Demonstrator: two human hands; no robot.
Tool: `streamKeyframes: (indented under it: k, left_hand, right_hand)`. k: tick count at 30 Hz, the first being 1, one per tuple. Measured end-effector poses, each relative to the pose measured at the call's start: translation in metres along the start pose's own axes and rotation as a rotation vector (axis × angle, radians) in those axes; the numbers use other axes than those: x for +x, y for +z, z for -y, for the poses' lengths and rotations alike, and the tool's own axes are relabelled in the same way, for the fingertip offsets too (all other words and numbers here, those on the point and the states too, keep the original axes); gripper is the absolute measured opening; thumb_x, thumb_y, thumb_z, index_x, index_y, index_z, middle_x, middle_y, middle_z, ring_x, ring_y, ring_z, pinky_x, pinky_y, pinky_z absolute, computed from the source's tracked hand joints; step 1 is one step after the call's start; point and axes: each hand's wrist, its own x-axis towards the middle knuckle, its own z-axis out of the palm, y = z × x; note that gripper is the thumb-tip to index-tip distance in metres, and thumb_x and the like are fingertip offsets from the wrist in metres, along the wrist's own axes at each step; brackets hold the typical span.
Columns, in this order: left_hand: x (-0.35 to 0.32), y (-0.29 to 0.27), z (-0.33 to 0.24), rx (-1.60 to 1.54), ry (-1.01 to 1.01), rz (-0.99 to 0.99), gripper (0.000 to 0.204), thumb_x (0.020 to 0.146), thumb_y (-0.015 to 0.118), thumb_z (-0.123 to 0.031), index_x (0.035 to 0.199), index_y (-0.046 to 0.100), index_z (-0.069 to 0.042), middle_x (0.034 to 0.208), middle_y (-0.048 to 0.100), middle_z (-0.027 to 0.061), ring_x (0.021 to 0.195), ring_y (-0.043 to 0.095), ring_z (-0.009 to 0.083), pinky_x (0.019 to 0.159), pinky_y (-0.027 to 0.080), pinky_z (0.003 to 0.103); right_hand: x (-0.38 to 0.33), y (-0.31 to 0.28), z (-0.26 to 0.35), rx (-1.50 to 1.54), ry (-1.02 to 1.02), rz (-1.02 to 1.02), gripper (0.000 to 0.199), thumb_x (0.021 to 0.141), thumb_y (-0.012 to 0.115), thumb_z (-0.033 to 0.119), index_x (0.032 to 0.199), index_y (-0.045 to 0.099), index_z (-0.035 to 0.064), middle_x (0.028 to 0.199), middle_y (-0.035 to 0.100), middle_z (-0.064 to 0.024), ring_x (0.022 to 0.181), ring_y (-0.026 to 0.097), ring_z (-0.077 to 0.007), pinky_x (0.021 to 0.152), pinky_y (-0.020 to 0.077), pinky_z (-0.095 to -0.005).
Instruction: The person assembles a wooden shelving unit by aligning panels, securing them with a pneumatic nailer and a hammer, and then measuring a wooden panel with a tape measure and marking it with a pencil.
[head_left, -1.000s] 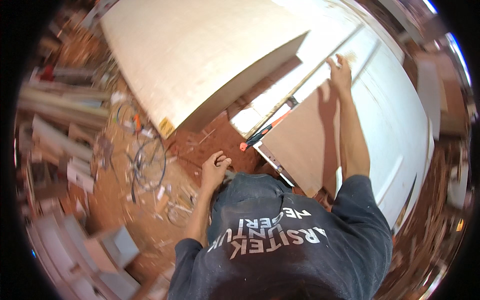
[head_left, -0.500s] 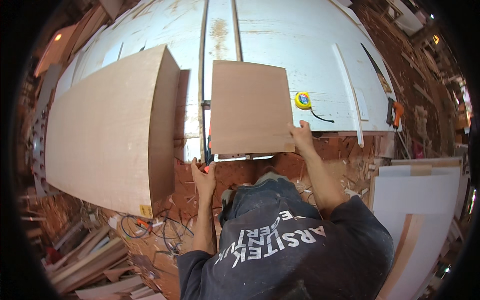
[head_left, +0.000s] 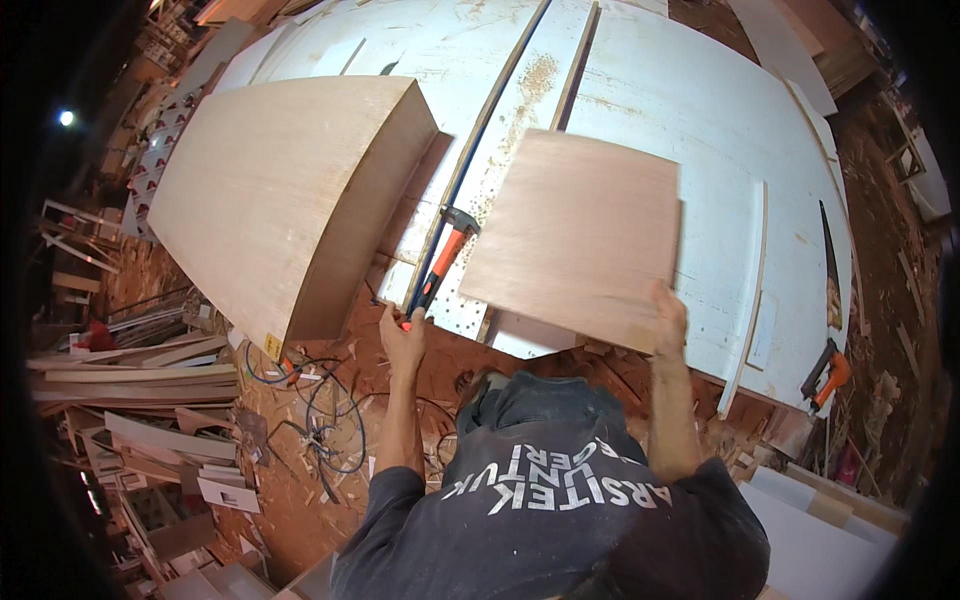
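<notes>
My left hand (head_left: 403,340) is closed around the butt end of a hammer (head_left: 446,257) with a black head and an orange-and-black handle. The hammer points away from me over the white-topped workbench (head_left: 720,230). My right hand (head_left: 668,320) grips the right edge of a square plywood panel (head_left: 580,235), close to its near corner. The panel is over the bench to the right of the hammer head. To the hammer's left stands a large plywood box (head_left: 290,190).
A thin white strip (head_left: 752,290), a handsaw (head_left: 831,262) and an orange-handled tool (head_left: 829,376) lie on the bench's right side. Long wooden strips (head_left: 575,75) run across its top. Tangled cables (head_left: 335,425) and scrap wood (head_left: 150,365) litter the floor at left.
The panel has moved right in my right hand, baring the hammer. The yellow tape measure seen beside it before is out of sight now. The whole view has turned.
</notes>
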Motion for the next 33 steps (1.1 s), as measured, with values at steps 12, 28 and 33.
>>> streamKeyframes:
  k: [12, 28, 33]
  left_hand:
    - [-0.117, -0.013, 0.004, 0.102, -0.129, -0.156, 0.068, 0.087, 0.078, -0.031, 0.138, 0.052, 0.006, 0.115, 0.058, 0.0209, 0.100, 0.060, 0.0301, 0.088, 0.050, 0.040]
    - [-0.185, -0.001, -0.033, -0.194, -0.215, 0.037, 0.058, 0.088, 0.079, -0.025, 0.135, 0.058, 0.004, 0.122, 0.064, 0.0205, 0.099, 0.068, 0.0232, 0.084, 0.056, 0.032]
    - [-0.166, -0.036, -0.063, -0.638, -0.274, 0.330, 0.058, 0.095, 0.073, -0.036, 0.137, 0.057, 0.001, 0.117, 0.069, 0.0124, 0.099, 0.068, 0.0192, 0.087, 0.056, 0.032]
  right_hand:
    - [0.125, -0.161, 0.025, 0.021, -0.255, -0.412, 0.055, 0.103, 0.060, 0.037, 0.132, 0.051, -0.0100, 0.122, 0.064, -0.0176, 0.107, 0.065, -0.0294, 0.094, 0.0545, -0.0403]
    - [0.045, 0.017, -0.024, -1.494, -0.516, -0.172, 0.059, 0.089, 0.074, 0.038, 0.139, 0.059, 0.0102, 0.136, 0.053, -0.0231, 0.123, 0.053, -0.0407, 0.102, 0.0460, -0.0496]
    - [-0.009, 0.077, -0.006, -1.003, -0.628, 0.190, 0.049, 0.085, 0.078, 0.016, 0.129, 0.062, 0.0016, 0.125, 0.060, -0.0213, 0.117, 0.058, -0.0356, 0.101, 0.0471, -0.0439]
